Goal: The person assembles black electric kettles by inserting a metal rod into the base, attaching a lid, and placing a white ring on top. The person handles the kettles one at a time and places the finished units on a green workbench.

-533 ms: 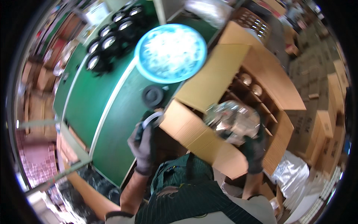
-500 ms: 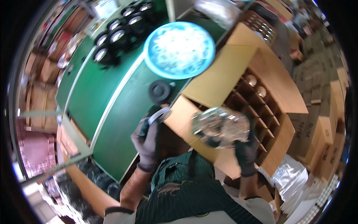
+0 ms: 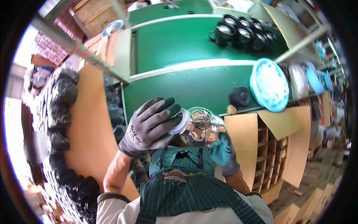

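A silvery glass flask liner (image 3: pixel 203 128) lies sideways in front of my chest, above the dark green striped apron. My right hand (image 3: pixel 222 150), in a grey and green glove, is closed round its wide end. At its mouth, on the left, is a translucent white plastic ring (image 3: pixel 181 124). My gloved left hand (image 3: pixel 153 125) grips this ring, its fingers curled over the outside. Ring and liner touch or nearly touch; whether the ring is seated I cannot tell. A round black part (image 3: pixel 239 96) rests on the green table (image 3: pixel 179 87) ahead.
Right of me stands an open carton (image 3: pixel 242 140) with cardboard dividers. A blue basin (image 3: pixel 253 86) of translucent rings sits at the table's right end. Several black pot-shaped housings (image 3: pixel 244 34) stand farther back. Left are a cardboard sheet (image 3: pixel 87 123) and black-wrapped items (image 3: pixel 59 130).
My view has swung left, so the carton and basin now lie to the right. Both hands have come together, bringing the liner's mouth to the ring.
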Motion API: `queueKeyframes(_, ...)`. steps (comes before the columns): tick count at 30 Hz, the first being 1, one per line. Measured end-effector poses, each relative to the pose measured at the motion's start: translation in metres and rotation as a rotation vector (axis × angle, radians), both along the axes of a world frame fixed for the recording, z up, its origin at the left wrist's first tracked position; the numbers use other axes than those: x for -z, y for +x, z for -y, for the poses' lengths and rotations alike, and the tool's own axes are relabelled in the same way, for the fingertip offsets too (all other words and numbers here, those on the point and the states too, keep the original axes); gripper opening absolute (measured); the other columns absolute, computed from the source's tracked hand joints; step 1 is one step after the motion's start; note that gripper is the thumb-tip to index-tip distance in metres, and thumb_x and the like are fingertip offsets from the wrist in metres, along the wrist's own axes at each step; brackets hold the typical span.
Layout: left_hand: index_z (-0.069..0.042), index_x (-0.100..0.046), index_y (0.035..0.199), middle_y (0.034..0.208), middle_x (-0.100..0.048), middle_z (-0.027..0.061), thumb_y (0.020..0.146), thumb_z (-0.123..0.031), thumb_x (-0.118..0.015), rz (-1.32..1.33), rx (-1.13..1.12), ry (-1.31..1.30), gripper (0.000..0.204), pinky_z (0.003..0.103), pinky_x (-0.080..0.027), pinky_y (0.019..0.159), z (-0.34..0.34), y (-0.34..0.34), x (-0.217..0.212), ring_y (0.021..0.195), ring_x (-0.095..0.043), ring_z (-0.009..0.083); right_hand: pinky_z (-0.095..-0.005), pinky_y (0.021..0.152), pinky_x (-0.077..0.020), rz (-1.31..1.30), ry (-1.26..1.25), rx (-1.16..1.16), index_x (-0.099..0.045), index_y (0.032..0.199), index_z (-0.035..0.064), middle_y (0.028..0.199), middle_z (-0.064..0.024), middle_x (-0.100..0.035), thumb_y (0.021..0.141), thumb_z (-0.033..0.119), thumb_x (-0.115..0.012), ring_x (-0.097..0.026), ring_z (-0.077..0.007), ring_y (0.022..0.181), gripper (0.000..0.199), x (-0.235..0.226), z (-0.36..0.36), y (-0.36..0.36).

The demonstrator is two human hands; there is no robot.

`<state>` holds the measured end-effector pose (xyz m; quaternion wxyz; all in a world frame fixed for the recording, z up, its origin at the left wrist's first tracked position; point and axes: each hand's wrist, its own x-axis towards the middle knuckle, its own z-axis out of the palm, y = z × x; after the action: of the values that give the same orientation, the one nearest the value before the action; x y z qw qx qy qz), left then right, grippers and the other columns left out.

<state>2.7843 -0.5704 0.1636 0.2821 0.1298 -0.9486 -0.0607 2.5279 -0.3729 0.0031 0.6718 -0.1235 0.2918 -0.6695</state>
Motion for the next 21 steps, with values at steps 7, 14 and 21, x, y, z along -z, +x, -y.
queueKeyframes(7,0.005,-0.061,0.131,0.138,-0.055,0.0314,0.092,-0.056,-0.06,-0.262,-0.209,0.38,0.072,0.061,-0.038,0.114,-0.043,0.117,0.03,0.135,-0.049,0.0549,-0.0438,0.112,-0.0472,0.294,0.169,-0.313,-0.046,0.148,0.0031,0.143,-0.0132,-0.058,0.103,0.034,-0.061,-0.058,-0.0275,0.13,0.057,-0.064,0.081,0.093)
queueKeyframes(14,-0.005,-0.047,0.148,0.157,-0.035,0.0281,0.087,-0.052,-0.073,-0.619,-0.532,0.398,0.082,0.06,-0.025,0.122,-0.096,0.145,0.065,0.149,-0.03,0.0476,-0.0547,0.113,-0.0447,0.022,0.067,-0.54,-0.036,0.157,0.0092,0.154,-0.0171,-0.047,0.105,0.049,-0.05,-0.05,-0.0368,0.138,0.068,-0.085,0.103,0.17)
queueKeyframes(21,-0.007,-0.05,0.146,0.153,-0.042,0.0232,0.08,-0.058,-0.076,-0.174,-1.83,-0.092,0.088,0.062,-0.025,0.118,-0.174,0.332,0.047,0.145,-0.034,0.0446,-0.0601,0.106,-0.0493,0.011,0.198,-0.605,-0.032,0.16,0.0161,0.158,-0.0142,-0.042,0.097,0.051,-0.064,-0.05,-0.0381,0.137,0.079,-0.036,0.118,0.193)
